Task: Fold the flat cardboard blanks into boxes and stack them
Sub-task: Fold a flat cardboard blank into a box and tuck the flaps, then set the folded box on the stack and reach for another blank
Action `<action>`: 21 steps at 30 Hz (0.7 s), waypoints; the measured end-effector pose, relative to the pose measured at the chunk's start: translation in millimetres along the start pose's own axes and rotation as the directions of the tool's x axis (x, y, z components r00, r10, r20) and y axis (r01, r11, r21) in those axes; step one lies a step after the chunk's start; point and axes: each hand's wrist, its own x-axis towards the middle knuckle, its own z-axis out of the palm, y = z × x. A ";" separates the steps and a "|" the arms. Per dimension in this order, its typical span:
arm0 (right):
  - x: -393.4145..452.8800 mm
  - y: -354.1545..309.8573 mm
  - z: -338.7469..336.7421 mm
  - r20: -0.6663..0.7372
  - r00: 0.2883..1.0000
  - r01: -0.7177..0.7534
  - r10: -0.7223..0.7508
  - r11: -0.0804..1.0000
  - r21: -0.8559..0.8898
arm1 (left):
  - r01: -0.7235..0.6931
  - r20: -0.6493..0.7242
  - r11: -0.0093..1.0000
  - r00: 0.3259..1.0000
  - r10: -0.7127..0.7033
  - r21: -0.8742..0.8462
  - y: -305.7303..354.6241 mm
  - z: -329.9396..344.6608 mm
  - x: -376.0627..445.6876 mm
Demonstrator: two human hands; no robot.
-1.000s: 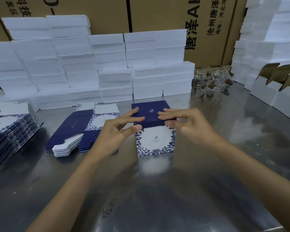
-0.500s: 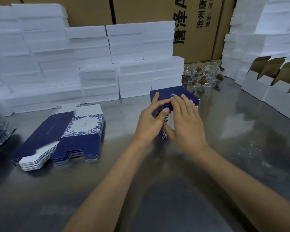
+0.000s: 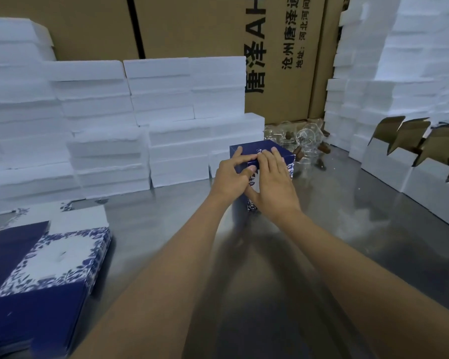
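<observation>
On the bench, head view: a folded blue box (image 3: pixel 263 161) stands upright on the steel bench (image 3: pixel 335 229), far from the body, just in front of the white foam blocks (image 3: pixel 187 141).
Left hand: the left hand (image 3: pixel 230 176) grips the near-left top edge of the box, fingers laid on the dark blue lid and thumb curled against the front wall.
Right hand: the right hand (image 3: pixel 272 183) lies over the front of the box with straight, relaxed fingers reaching the lid; it presses and does not pinch.
Step in hand: I judge that the lid is being pushed shut and the box set in its place.
How to do it well: press along the whole front edge of the lid, not at one corner, so the tuck flap goes in flat; keep the left thumb as a counter-hold so the thin walls do not bulge.
Care: push downward only; a push forward may slide the box on the smooth steel into the glass bottles (image 3: pixel 303 141) near behind it.
Check: whether the flap is fully in cannot be seen, the hands cover it.
Next supply: the flat blanks (image 3: pixel 44 270) lie in a pile at the near left, well apart from the box.
Right edge: white cartons with open brown flaps (image 3: pixel 405 151) stand in a row.
</observation>
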 end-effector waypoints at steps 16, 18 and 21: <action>47.3 7.7 -2.9 0.188 0.981 -0.016 0.042 0.990 -0.137 | 0.039 0.105 0.836 0.988 -0.115 0.548 3.4 11.6 55.6; 36.5 -1.2 -9.8 0.113 0.993 -0.016 0.028 0.994 -0.104 | 0.024 0.175 0.814 0.973 -0.153 0.580 9.9 6.1 41.9; 14.6 -28.1 -13.5 0.138 0.990 -0.006 0.008 1.000 -0.013 | 0.017 0.199 0.828 0.968 -0.154 0.560 10.5 -5.2 7.7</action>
